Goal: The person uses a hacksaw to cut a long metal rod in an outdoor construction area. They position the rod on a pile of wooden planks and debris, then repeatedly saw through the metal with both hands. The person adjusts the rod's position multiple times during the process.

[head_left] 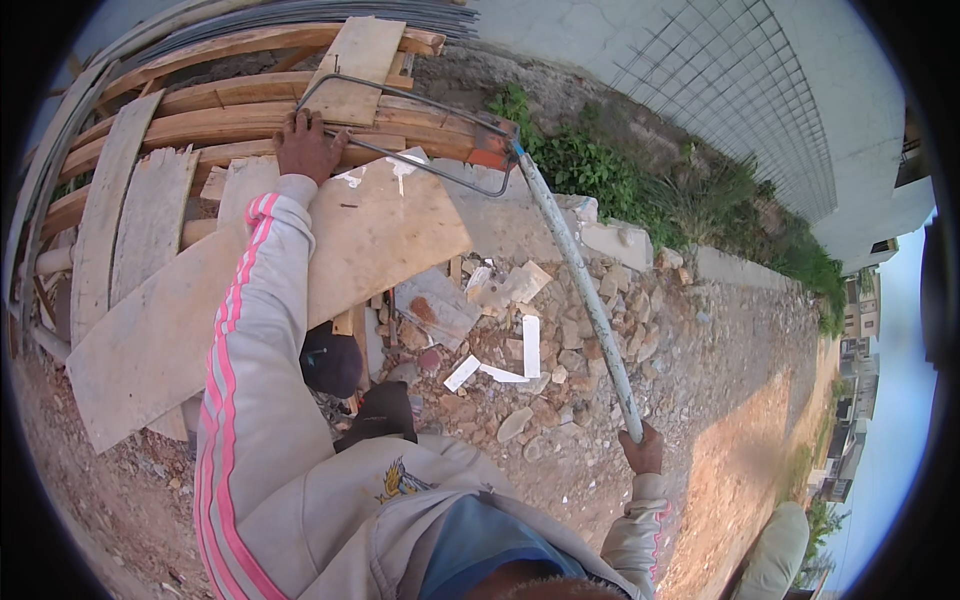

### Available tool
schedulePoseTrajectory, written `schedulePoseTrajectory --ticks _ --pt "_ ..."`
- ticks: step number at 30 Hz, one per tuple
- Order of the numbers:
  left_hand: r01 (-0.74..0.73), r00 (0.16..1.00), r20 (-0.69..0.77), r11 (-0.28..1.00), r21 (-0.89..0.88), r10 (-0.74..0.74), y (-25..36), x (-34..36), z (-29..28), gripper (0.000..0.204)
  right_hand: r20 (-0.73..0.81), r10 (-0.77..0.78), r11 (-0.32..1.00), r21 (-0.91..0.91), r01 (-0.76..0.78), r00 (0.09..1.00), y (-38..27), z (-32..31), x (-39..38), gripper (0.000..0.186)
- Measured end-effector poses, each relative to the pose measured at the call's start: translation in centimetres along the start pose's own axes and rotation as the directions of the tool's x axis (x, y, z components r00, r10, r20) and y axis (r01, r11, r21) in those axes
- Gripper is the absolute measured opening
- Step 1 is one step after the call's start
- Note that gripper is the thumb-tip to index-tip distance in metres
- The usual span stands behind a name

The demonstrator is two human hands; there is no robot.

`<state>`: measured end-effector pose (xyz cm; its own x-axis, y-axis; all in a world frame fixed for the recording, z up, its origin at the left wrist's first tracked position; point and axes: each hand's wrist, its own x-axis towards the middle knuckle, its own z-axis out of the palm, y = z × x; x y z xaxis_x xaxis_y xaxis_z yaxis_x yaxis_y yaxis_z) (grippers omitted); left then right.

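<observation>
My left hand (pixel 307 148) rests over the left end of a bent steel bar (pixel 405 90), its fingers curled down on the bar against the timber. This thin bar is shaped into a long, narrow loop lying on the wooden boards. My right hand (pixel 643 448) is closed around the lower end of a long, pale, worn pipe (pixel 580 278). The pipe slants up and left to a blue-tinted tip, which meets the bar's right corner beside an orange-red block (pixel 488 159). Exactly how bar and pipe join is too small to tell.
A loose plywood sheet (pixel 385 230) lies across the timber under my left arm. Broken stones and white offcuts (pixel 531 345) cover the ground. Green plants (pixel 590 170) grow by the wall, where a steel mesh (pixel 750 95) leans. Long steel rods (pixel 400 22) lie behind the timber.
</observation>
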<state>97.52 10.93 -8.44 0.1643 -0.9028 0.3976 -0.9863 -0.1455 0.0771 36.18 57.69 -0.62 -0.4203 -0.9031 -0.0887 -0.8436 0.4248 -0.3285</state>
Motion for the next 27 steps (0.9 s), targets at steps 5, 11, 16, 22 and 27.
schedulePoseTrajectory --ticks 5,11,16,22,27 --pt "-0.045 0.999 0.008 0.999 0.006 0.045 -0.3 0.0 -0.2 0.075 -0.010 0.015 0.997 -0.069 -0.016 1.000 0.0 0.0 -0.1 0.032" --pt "-0.084 0.996 0.020 0.996 -0.017 0.085 -0.7 0.0 0.5 0.080 -0.112 0.141 0.980 -0.128 -0.155 0.984 1.4 5.0 -0.4 0.041" --pt "-0.080 0.995 0.054 0.996 -0.044 0.082 -0.6 0.0 0.4 0.084 -0.113 0.226 0.956 -0.164 -0.242 0.968 -2.3 6.6 -3.2 0.039" --pt "-0.079 0.996 0.036 0.993 -0.091 0.083 -0.7 0.5 1.3 0.086 -0.180 0.325 0.925 -0.141 -0.352 0.928 -10.6 8.4 -10.6 0.034" --pt "-0.061 0.995 0.069 0.996 -0.070 0.065 -0.5 0.8 0.8 0.088 -0.192 0.278 0.955 -0.054 -0.292 0.941 -18.6 10.4 -16.4 0.026"
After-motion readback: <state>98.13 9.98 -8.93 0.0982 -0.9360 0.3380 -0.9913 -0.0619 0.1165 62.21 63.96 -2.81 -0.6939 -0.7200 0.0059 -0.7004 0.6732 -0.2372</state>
